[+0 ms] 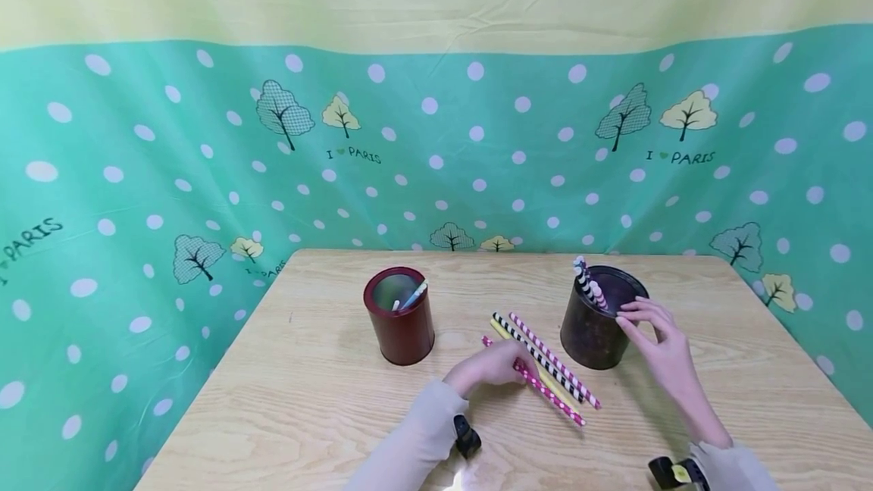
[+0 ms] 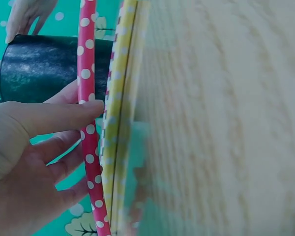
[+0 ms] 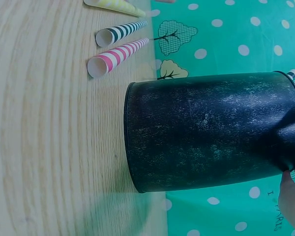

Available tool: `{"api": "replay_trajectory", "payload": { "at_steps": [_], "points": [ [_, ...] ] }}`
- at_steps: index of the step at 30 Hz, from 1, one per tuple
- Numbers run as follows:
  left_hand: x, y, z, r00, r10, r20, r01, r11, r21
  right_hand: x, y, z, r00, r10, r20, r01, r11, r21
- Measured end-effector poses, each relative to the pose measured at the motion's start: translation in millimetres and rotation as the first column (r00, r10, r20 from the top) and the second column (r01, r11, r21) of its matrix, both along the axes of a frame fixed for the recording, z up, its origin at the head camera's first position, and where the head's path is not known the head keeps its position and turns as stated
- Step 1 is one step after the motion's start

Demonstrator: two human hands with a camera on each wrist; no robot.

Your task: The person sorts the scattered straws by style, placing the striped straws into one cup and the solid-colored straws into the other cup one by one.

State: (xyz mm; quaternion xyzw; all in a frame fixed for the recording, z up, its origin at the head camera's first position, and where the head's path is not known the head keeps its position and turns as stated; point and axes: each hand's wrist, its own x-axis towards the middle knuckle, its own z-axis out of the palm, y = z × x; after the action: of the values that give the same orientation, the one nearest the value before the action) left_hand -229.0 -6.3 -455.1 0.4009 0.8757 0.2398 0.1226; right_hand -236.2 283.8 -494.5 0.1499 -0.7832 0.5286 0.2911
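Between thumb and fingers, my left hand (image 1: pixel 501 364) pinches a pink paper straw with white dots (image 2: pixel 90 145), which lies slanted in the head view. Beside it on the table are a yellow straw (image 2: pixel 119 118), a black-and-white striped straw (image 3: pixel 119 33) and a pink-and-white striped straw (image 3: pixel 115 58). My right hand (image 1: pixel 658 339) holds the rim of a dark cylindrical can (image 3: pixel 211 132), its thumb on the outer side. Several striped straws (image 1: pixel 590 284) lean out of that can at its left.
A dark red can (image 1: pixel 404 341) stands left of the straws, with a blue straw (image 1: pixel 414 295) and something white inside. The wooden table (image 1: pixel 286 370) ends at a green dotted curtain (image 1: pixel 477 188) behind. A black band (image 1: pixel 467 435) is on the left wrist.
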Motion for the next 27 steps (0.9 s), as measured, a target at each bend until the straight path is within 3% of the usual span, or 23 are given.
{"api": "replay_trajectory", "payload": {
  "at_steps": [8,17,23,27],
  "points": [
    [0.3,-6,6.6,0.999,0.031,0.038,-0.035,0.991,0.132,36.8,-33,59.4,1.000,0.013,0.026,-0.013,1.000,-0.008],
    [-4.1,-7,9.8,1.000,0.013,0.027,-0.020,0.961,0.274,39.9,-37,68.5,0.997,-0.035,0.062,0.034,0.999,0.015],
    [0.5,-8,22.6,0.995,0.039,0.090,-0.069,0.930,0.360,45.0,-42,76.5,0.994,-0.055,0.094,0.051,0.998,0.040],
    [8.5,-7,40.4,0.992,0.041,0.119,-0.087,0.909,0.407,53.9,-50,88.4,0.995,-0.058,0.084,0.055,0.998,0.040]
  ]
}}
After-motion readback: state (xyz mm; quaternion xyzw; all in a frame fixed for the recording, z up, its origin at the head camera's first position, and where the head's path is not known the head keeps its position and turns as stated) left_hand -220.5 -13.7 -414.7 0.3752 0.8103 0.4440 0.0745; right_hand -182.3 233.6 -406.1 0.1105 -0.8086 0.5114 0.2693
